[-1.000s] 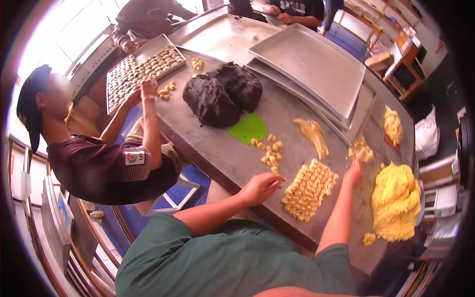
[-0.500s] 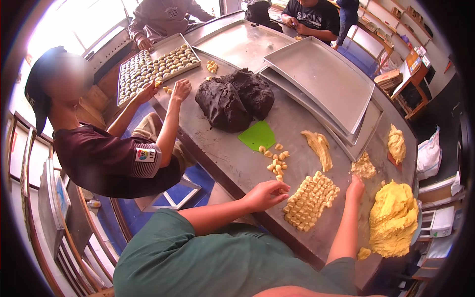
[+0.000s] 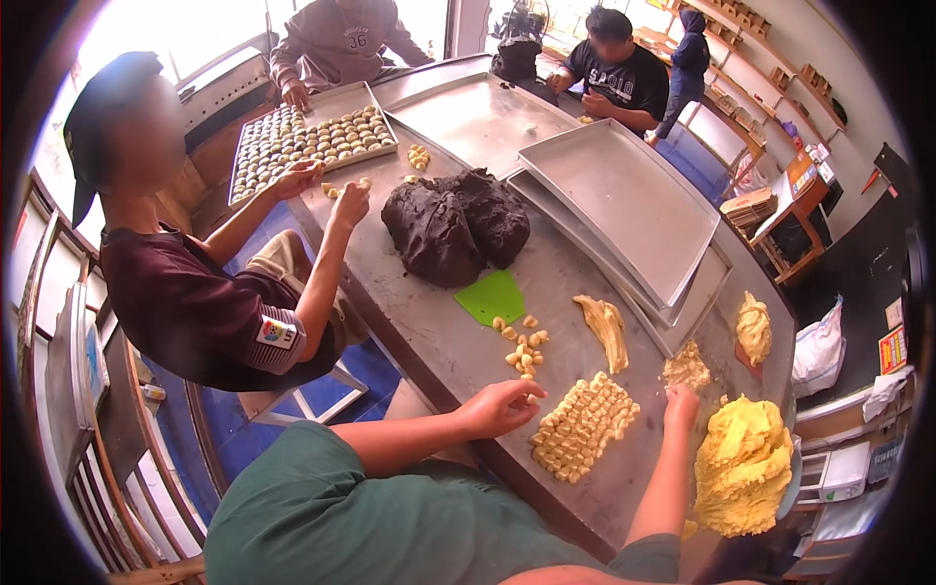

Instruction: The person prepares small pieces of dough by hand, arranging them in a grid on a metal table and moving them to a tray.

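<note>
Pieces (image 3: 585,429) of pale dough lie in a close-packed block on the desk (image 3: 429,317), directly between the two hands. The person's left hand (image 3: 497,409) hangs at the block's near side, its fingers curled narrow; whether a bit of dough sits at the tips cannot be told. The right hand (image 3: 681,409) is beyond the block's other side, its fingertips at the near edge of a rough scrap (image 3: 686,367), and its grip on it cannot be made out. For bits this small and soft, a light pinch should serve best, since pressing hard would likely flatten them. Matching each bit by eye to the block would help keep them even. The left wrist is best lifted clear of the rows, so that none are smeared. Loose bits (image 3: 527,353), just ahead of the left hand, are better left apart than pushed together, as they may stick. The strip (image 3: 603,331), ahead of and between the hands, and the yellow mound (image 3: 744,466), right of the right hand, both leave the block free to reach.
</note>
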Demonstrator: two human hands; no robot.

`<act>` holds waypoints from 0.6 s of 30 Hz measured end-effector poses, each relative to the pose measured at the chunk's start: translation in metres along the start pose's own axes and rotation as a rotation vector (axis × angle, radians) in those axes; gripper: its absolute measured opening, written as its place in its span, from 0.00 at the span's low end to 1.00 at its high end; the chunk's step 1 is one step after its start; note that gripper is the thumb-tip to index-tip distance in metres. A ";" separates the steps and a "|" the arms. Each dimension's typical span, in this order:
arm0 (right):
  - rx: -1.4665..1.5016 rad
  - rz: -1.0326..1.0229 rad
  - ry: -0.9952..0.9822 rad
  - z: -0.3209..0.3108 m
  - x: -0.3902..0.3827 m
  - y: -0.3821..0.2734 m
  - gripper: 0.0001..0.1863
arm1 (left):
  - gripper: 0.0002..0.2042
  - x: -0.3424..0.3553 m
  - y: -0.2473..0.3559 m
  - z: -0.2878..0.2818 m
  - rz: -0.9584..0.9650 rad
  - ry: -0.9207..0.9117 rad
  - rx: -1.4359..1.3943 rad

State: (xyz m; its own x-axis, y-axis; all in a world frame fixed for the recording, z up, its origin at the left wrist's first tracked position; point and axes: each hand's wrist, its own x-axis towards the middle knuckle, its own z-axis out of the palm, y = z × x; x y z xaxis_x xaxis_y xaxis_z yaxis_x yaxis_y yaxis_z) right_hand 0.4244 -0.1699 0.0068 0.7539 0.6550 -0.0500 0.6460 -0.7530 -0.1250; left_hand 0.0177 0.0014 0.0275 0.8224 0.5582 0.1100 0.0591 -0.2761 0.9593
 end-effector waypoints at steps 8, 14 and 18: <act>0.129 0.249 0.311 0.037 -0.044 0.003 0.21 | 0.11 0.007 -0.010 -0.002 -0.069 0.043 -0.273; 0.281 -0.053 0.504 0.036 -0.004 -0.009 0.21 | 0.15 0.050 0.017 -0.027 0.264 0.221 0.199; -0.032 -0.186 0.726 0.056 0.035 0.031 0.19 | 0.13 0.073 0.080 -0.064 0.545 0.288 0.369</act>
State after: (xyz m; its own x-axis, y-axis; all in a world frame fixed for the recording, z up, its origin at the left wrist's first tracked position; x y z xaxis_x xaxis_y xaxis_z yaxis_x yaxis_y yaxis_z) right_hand 0.4641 -0.1672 -0.0541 0.5140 0.5743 0.6372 0.7652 -0.6427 -0.0381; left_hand 0.0464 0.0698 0.1286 0.6101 0.4359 0.6616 -0.0879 -0.7927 0.6033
